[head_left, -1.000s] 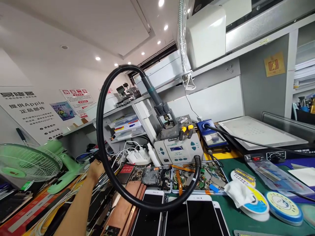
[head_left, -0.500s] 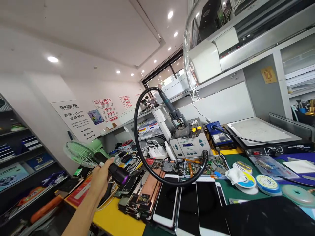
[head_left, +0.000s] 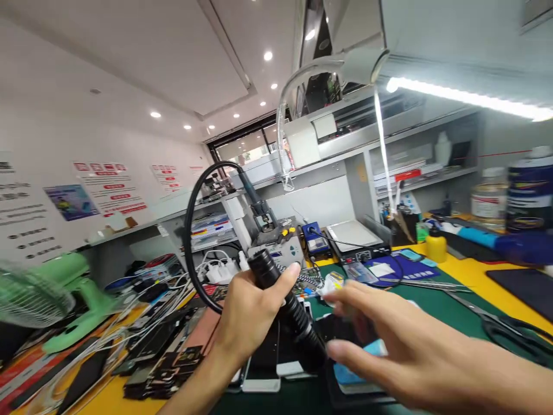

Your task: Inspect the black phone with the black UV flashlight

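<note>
Flashlight (head_left: 285, 314) now raised mid-frame in left hand (head_left: 248, 314); right hand (head_left: 389, 340) blurred

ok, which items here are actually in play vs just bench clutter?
In play: black torch gripped in left hand; right hand open, reaching toward it.

Lying about: green fan, hot-air station, yellow bottle, phones.

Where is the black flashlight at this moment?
In the head view, the black flashlight is centre frame, gripped by the left hand, with the right hand just beside it, above the green mat.
</note>
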The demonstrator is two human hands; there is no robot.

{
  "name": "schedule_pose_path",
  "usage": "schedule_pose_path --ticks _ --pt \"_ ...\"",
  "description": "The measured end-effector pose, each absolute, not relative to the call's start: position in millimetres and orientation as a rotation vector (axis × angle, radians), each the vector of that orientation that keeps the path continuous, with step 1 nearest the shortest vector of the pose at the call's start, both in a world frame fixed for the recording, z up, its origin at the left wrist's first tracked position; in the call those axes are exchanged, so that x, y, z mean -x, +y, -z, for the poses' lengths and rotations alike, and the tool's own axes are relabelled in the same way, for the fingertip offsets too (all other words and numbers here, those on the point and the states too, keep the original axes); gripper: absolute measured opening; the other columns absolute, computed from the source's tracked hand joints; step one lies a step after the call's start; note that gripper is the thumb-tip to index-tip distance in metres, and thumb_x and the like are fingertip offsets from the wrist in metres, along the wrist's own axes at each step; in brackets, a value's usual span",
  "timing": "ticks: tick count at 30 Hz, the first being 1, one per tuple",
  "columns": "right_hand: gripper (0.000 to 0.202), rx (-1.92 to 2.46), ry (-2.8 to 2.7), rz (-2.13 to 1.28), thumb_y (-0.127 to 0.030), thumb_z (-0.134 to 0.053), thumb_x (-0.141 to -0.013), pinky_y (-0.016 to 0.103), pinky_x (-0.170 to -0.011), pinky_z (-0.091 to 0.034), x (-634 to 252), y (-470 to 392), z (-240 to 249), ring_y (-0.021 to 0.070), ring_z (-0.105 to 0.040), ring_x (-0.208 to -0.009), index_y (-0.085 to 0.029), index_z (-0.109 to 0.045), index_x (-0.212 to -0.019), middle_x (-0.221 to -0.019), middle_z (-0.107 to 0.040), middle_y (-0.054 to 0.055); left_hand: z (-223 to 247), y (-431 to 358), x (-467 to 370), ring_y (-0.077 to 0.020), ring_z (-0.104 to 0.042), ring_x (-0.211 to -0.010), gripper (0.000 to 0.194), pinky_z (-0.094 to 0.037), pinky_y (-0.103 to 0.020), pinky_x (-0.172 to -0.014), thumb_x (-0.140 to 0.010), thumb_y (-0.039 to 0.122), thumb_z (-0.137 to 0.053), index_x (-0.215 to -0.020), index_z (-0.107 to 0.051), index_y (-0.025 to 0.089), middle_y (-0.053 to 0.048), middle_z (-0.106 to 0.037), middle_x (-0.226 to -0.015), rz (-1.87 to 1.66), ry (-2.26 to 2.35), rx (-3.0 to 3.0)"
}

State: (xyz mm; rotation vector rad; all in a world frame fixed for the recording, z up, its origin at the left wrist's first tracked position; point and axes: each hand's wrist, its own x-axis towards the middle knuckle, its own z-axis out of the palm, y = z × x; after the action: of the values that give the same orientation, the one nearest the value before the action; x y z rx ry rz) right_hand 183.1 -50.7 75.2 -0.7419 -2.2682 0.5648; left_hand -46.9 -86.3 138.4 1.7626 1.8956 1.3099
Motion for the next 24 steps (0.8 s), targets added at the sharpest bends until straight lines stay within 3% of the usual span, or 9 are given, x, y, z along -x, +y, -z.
schedule_pose_path --ticks 3,5,12,19,21,24 --pt "0.028 0.725 -2.315 -0.55 -0.042 -0.069 -0.087 0.023 -0.044 -0.035 -160 -38 -112 0.0117 -0.047 -0.047 -0.019 -0.062 -0.103 -0.062 -0.056 -0.005 -150 -71 15 -0.0214 -0.069 -0.069 0.042 -0.049 -0.029 -0.061 -0.078 0.064 -0.067 -0.069 -0.075 0.024 0.001 -0.073 -0.067 -1.28 1.831 -1.87" --pt "0.017 0.737 -2.304 -0.516 -0.03 -0.068 -0.084 0.022 -0.043 -0.028 -155 -30 -124 0.0079 -0.038 -0.045 -0.019 -0.055 -0.084 -0.057 -0.048 -0.008 -155 -64 -1 -0.0232 -0.073 -0.074 0.039 -0.049 -0.031 -0.063 -0.078 0.062 -0.068 -0.072 -0.077 0.025 0.001 -0.077 -0.072 -1.281 1.81 -1.947" --pt "0.027 0.738 -2.221 -0.389 -0.017 -0.064 -0.08 0.022 -0.044 -0.02 -186 -20 -114 0.0081 -0.026 -0.047 -0.023 -0.039 -0.072 -0.058 -0.03 -0.012 -156 -49 -33 -0.0176 -0.06 -0.061 0.051 -0.036 -0.031 -0.059 -0.084 0.068 -0.059 -0.064 -0.066 0.022 0.0 -0.066 -0.062 -1.193 1.777 -2.196" --pt "0.01 0.804 -2.051 -0.463 -0.026 -0.065 -0.088 0.023 -0.05 -0.037 -209 7 -102 0.0112 -0.05 -0.058 -0.019 -0.057 -0.087 -0.071 -0.056 -0.005 -127 -38 4 -0.0189 -0.069 -0.09 0.045 -0.048 -0.03 -0.081 -0.092 0.066 -0.047 -0.103 -0.068 0.027 0.002 -0.075 -0.099 -0.88 1.69 -2.134" --pt "0.01 0.828 -1.994 -0.491 -0.027 -0.066 -0.088 0.023 -0.052 -0.04 -213 14 -100 0.0121 -0.053 -0.061 -0.019 -0.06 -0.088 -0.074 -0.06 -0.004 -111 -42 24 -0.0238 -0.068 -0.104 0.045 -0.049 -0.034 -0.093 -0.083 0.063 -0.064 -0.11 -0.069 0.027 -0.001 -0.074 -0.111 -0.705 1.706 -2.09" --pt "0.01 0.845 -1.958 -0.535 -0.027 -0.067 -0.087 0.024 -0.05 -0.041 -215 21 -92 0.013 -0.054 -0.06 -0.019 -0.063 -0.09 -0.075 -0.062 -0.003 -84 -54 52 -0.031 -0.057 -0.127 0.064 -0.044 -0.041 -0.108 -0.071 0.051 -0.078 -0.129 -0.059 0.031 -0.003 -0.061 -0.139 -0.359 1.781 -2.022"
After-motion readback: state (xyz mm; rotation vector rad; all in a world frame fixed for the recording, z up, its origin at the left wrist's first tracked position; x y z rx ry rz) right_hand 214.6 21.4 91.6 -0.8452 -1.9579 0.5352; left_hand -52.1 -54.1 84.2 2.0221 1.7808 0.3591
